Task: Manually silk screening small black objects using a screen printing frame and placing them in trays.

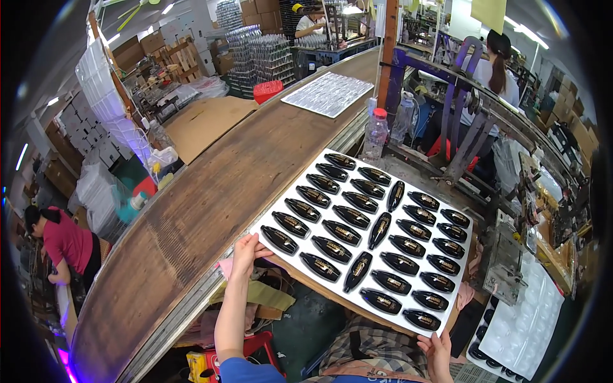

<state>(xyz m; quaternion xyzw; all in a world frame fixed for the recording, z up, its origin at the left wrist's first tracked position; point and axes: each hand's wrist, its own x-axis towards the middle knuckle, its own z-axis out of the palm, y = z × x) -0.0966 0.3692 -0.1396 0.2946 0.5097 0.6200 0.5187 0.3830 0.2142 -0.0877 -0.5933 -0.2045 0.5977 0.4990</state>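
A white moulded tray (375,263) lies across the near right edge of the wooden table. Many glossy black, rounded oblong pieces (400,263) with gold print fill it in rows, several in the middle turned lengthwise. My left hand (245,255) pinches the tray's near left corner, fingertips on the rim. At the near right corner, my right hand (437,352) grips the edge with the thumb on top; its other fingers are partly hidden. Brown board shows under the tray's near edge.
A curved brown wooden table (191,210) carries a silvery patterned sheet (329,94) at its far end. A red-capped clear jar (375,137) stands behind the tray. More trays, under a white cover (523,319), sit low right. Metal machinery (469,121) and co-workers are nearby.
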